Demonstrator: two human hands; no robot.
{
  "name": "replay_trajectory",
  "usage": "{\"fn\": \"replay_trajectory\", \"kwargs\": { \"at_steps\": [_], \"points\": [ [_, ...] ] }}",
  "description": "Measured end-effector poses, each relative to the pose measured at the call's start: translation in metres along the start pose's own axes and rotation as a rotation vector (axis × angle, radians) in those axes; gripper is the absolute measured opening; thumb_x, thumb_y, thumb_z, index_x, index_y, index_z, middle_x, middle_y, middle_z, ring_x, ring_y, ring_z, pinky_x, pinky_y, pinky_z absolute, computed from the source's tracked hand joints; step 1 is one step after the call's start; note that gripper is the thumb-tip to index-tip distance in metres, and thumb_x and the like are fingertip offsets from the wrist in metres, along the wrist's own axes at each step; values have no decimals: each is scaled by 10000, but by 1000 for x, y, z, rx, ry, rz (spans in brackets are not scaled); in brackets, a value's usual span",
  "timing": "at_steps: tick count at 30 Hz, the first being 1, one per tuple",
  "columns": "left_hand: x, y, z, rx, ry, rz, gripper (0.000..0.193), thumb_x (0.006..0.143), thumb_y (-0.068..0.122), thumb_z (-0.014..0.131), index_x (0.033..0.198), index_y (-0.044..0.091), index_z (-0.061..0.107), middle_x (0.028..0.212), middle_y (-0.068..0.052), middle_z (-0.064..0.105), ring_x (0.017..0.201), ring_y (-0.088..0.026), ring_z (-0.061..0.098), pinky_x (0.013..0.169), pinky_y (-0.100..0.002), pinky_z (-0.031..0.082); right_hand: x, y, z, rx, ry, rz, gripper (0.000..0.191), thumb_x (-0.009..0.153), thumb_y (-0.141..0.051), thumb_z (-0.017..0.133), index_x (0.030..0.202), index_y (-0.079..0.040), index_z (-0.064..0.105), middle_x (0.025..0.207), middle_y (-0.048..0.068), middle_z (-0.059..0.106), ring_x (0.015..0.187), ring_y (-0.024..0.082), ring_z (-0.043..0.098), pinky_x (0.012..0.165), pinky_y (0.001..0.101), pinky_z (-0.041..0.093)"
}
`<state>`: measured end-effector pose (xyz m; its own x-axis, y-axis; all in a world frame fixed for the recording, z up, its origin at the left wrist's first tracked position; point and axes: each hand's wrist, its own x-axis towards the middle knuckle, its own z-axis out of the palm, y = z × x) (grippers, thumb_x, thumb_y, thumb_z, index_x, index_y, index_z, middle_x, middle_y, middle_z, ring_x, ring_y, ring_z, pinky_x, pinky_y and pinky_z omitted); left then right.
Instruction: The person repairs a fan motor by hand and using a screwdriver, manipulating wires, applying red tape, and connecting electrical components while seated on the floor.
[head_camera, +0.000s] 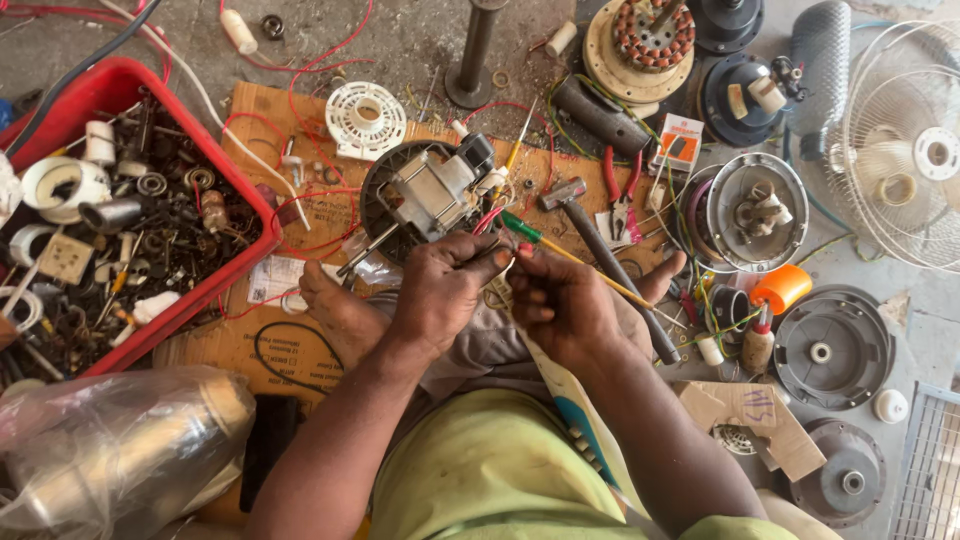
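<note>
Now both hands meet just below a fan motor that lies on a dark round housing on the cardboard. The left hand is closed, its fingers curled around thin wires that run from the motor; exactly what it pinches is hidden by the fingers. The right hand is also closed, with the fingertips pressed toward the left hand at the same wires, and I cannot tell if it holds a tool. A green-handled screwdriver with a yellow shaft lies just above the right hand and passes behind it to the right. A hammer lies beside it, its head near the motor and its dark handle going down to the right. Red-handled pliers lie just above the hammer. On the left stands a red crate full of small parts and tape rolls. To the right are an open motor shell, an orange cap and a white fan guard. A bare foot rests on the cardboard beside the left hand.
</note>
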<state>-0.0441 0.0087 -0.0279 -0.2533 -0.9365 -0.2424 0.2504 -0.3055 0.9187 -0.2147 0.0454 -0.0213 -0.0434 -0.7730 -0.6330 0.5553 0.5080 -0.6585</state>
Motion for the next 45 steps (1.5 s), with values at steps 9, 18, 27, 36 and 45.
{"fn": "replay_trajectory", "kwargs": {
  "at_steps": [9, 18, 27, 36, 45],
  "points": [
    [2, 5, 0, -30, 17, -77, 163, 906, 56, 754, 1056, 7, 794, 943, -35, 764, 842, -79, 674, 759, -246, 561, -30, -3, 17, -1058, 117, -1152, 250, 887, -41, 816, 1117, -38, 719, 1068, 98, 667, 753, 107, 610, 617, 255, 496],
    [0, 0, -3, 70, 8, -2, 155, 905, 63, 762, 1045, 6, 798, 932, -25, 759, 849, -78, 662, 765, -243, 544, 0, 1, 2, 72, -51, 41, 163, 976, -119, 731, 1033, -2, 633, 863, 53, 602, 663, 102, 515, 477, 229, 375],
    [2, 1, -1, 4, -7, -13, 147, 917, 66, 755, 1042, 1, 798, 940, -35, 755, 860, -69, 657, 774, -246, 545, -22, 8, 8, -975, 110, -965, 247, 873, -27, 830, 1100, -4, 735, 1081, 60, 696, 794, 66, 611, 655, 217, 518],
    [2, 3, -3, -32, -31, -53, 161, 929, 65, 729, 1060, -14, 780, 961, -53, 775, 874, -86, 682, 796, -246, 559, 2, 1, -9, 163, -138, 104, 230, 929, -51, 771, 1117, 2, 649, 927, 95, 657, 657, 96, 575, 459, 213, 417],
    [3, 1, -2, -18, -22, -49, 188, 929, 88, 729, 1084, -6, 778, 974, -42, 780, 885, -70, 676, 805, -239, 562, -28, 11, 22, -901, 175, -1026, 210, 870, -12, 820, 1050, 5, 714, 1061, 66, 657, 764, 67, 596, 630, 241, 513]
  ]
}}
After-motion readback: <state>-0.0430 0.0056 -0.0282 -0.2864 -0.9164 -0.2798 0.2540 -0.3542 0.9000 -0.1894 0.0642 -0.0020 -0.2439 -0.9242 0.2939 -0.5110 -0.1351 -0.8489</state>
